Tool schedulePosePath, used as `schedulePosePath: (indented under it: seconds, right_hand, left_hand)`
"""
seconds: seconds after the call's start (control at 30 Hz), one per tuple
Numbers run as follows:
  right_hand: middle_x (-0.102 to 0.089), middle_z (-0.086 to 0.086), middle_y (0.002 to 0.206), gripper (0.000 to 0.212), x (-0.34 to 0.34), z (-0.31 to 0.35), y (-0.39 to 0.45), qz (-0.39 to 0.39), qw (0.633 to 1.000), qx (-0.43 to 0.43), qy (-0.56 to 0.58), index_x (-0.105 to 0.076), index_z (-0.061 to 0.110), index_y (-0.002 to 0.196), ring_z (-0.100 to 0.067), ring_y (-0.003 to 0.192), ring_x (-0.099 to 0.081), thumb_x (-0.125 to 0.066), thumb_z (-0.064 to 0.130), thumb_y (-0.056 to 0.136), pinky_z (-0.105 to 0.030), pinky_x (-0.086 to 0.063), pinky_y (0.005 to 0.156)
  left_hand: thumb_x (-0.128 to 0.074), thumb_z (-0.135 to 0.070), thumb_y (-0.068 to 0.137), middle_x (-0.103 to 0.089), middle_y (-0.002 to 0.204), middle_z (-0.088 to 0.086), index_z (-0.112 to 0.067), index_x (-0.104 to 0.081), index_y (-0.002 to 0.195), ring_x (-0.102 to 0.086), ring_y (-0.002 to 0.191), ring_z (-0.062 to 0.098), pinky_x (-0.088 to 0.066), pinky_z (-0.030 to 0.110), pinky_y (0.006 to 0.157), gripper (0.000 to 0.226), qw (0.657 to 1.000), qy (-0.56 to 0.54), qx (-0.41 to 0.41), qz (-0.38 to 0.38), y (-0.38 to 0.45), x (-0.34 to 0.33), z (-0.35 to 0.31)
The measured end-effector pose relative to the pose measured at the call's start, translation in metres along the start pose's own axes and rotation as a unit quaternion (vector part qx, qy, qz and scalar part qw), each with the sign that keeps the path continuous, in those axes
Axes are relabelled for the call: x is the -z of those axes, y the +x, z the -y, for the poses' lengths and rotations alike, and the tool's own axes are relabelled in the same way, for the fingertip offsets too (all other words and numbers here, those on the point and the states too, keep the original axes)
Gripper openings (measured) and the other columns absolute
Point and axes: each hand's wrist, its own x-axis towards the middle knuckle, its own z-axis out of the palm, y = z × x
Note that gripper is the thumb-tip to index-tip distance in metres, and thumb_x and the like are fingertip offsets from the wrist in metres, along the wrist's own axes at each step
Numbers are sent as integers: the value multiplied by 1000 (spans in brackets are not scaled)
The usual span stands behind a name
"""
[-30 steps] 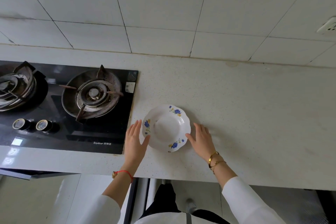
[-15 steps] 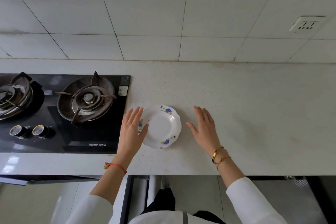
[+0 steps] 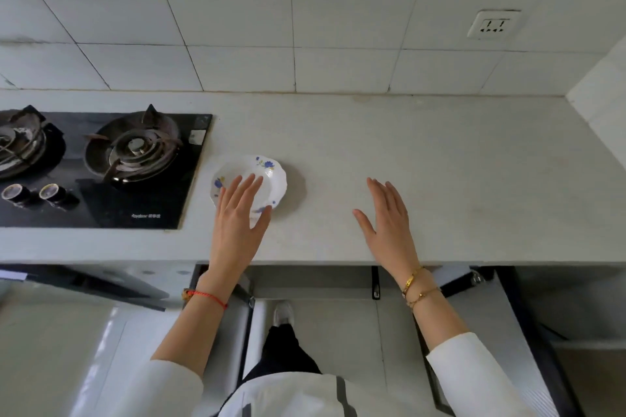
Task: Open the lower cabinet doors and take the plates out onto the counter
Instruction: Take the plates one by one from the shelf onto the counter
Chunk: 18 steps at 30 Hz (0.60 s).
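A white plate (image 3: 267, 176) with blue flowers and a scalloped rim lies on the pale counter (image 3: 440, 162), just right of the stove. My left hand (image 3: 238, 223) hovers over the plate's near left part, fingers spread, hiding that part. My right hand (image 3: 389, 223) is open above the bare counter, well to the right of the plate, holding nothing. Below the counter edge, the lower cabinet doors stand open: one on the left (image 3: 101, 284), one on the right (image 3: 528, 325).
A black gas stove (image 3: 152, 213) with two burners and two knobs fills the counter's left. A tiled wall with a socket (image 3: 493, 25) runs behind. A side wall (image 3: 603, 98) closes the counter on the right. My foot (image 3: 283, 313) stands on the floor below.
Both hands have let go of the plate's sides and pulled back. My right hand has drifted right, away from the plate. The view has tilted, showing the open cabinet doors.
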Motion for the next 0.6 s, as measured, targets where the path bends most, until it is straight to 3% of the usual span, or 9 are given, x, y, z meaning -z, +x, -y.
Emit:
schedulePosePath:
  seconds: [0.23,0.43,0.6]
  right_hand:
    - [-29,-4,158,59,39,-37,-88,10,1000,18,15,-23,15,152,-22,151,-13,-42,38,101,-43,-19,123]
    - [-34,-5,155,57,58,-57,-147,6,999,24,24,-28,13,150,-24,149,-19,-44,36,100,-43,-22,122]
    - [-36,-7,154,55,61,-64,-173,12,999,12,32,-30,13,149,-25,148,-22,-45,34,101,-39,-22,120]
  left_hand:
    - [-60,-20,96,-49,150,6,-13,-49,143,-34,147,25,-23,47,123,49,1000,-1,8,-29,-89,-4,-61]
    - [-60,-21,96,-54,145,5,-13,-51,141,-42,141,23,-38,49,114,47,999,0,24,-30,-151,-3,-94]
    - [-59,-22,97,-57,140,1,-17,-52,140,-46,136,20,-37,44,115,44,998,-12,49,-22,-186,-4,-100]
